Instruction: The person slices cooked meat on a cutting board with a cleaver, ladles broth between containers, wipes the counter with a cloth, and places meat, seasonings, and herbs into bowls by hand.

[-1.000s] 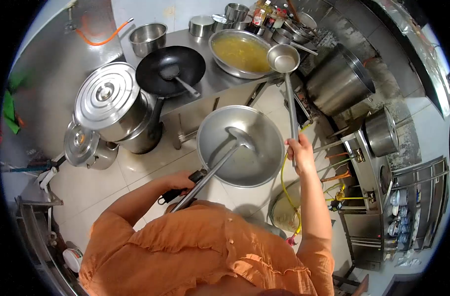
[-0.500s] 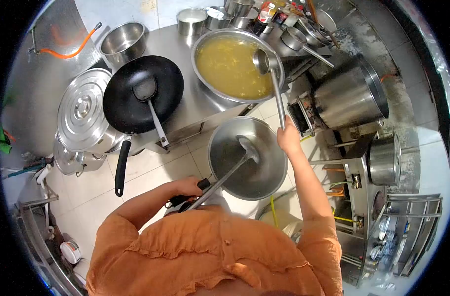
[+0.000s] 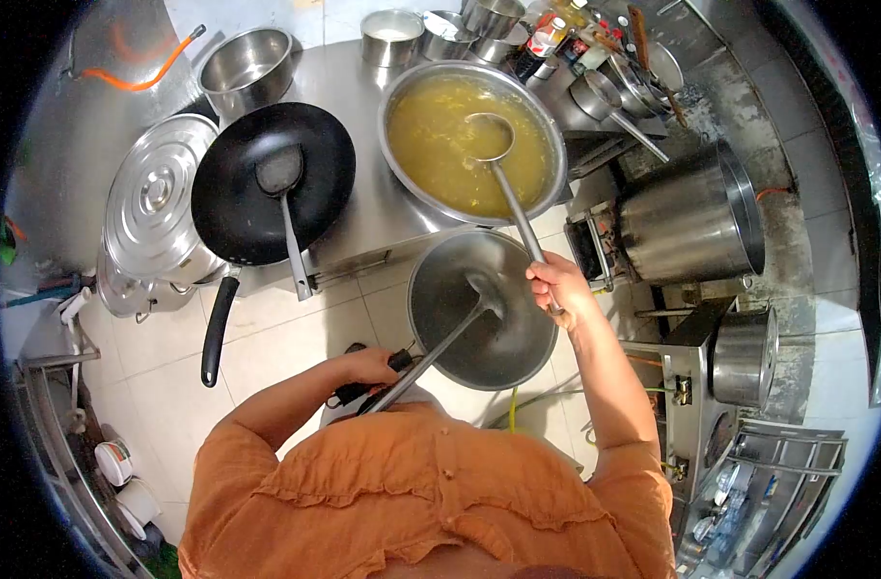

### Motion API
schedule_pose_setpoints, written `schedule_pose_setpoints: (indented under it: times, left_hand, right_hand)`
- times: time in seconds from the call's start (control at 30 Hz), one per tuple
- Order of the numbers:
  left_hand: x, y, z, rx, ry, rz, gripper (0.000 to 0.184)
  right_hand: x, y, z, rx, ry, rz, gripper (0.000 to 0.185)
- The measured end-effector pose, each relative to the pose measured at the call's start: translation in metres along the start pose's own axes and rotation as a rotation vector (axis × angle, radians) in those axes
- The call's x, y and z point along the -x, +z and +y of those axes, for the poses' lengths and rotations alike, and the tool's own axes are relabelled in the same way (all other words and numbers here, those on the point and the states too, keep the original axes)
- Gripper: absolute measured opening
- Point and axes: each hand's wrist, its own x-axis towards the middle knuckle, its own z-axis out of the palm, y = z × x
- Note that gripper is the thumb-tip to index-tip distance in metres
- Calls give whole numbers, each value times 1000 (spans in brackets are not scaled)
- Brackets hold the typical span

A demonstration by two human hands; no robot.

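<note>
My right hand [image 3: 559, 287] is closed round the handle of a long metal ladle [image 3: 518, 210], whose bowl is dipped in yellow liquid inside a wide steel basin [image 3: 390, 159] on the counter. Near my body, my left hand [image 3: 371, 367] is closed on the black handle [image 3: 399, 360] of a large grey wok [image 3: 418, 323]. A metal spatula [image 3: 440, 345] rests in that wok, its shaft passing beside my left hand. The wok hangs level with the counter's front edge, below the basin.
On the steel counter [image 3: 349, 217] are a black pan [image 3: 223, 183] with a turner in it, an empty steel pot [image 3: 247, 72], small pots and bottles. Left stands a lidded pot [image 3: 156, 193]; right, a tall steel pot [image 3: 687, 217] and a stove.
My right hand has brought the ladle over to the basin, its bowl now in the liquid, and has drawn closer to the wok's rim. My left hand keeps its hold.
</note>
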Motion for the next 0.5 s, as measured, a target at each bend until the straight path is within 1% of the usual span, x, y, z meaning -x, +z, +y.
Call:
schedule_pose_setpoints:
  times: [0.03, 0.13, 0.17, 0.27, 0.3, 0.37, 0.4, 0.43, 0.47, 0.5]
  left_hand:
    - [-2, 1, -2, 23, 11, 18, 12]
    - [-1, -4, 3, 19, 20, 30, 13]
    - [-1, -5, 5, 7, 18, 23, 13]
    - [-3, -8, 9, -21, 25, -28, 13]
    - [-8, -9, 5, -17, 13, -20, 14]
    - [-22, -10, -5, -8, -12, -8, 15]
    - [-15, -12, 10, -65, 9, -1, 16]
    - [-21, -12, 9, -52, 35, 35, 17]
    - [-27, -11, 5, -36, 51, 66, 17]
    - [-31, -12, 5, -101, 48, 70, 17]
  right_hand:
    - [4, 1, -3, -157, 59, -1, 6]
    - [16, -2, 2, -415, 75, -69, 25]
    - [20, -7, 7, -437, 72, -95, 30]
    - [51, -6, 9, -446, 15, -114, 33]
    - [59, -8, 13, -505, 16, -109, 34]
    - [83, -12, 16, -501, -6, -75, 33]
    - [96, -13, 18, -502, -10, -55, 32]
    - [111, -15, 21, -470, -23, 20, 33]
    - [126, -16, 25, -515, -40, 29, 34]
    - [141, -20, 31, -524, -60, 23, 35]
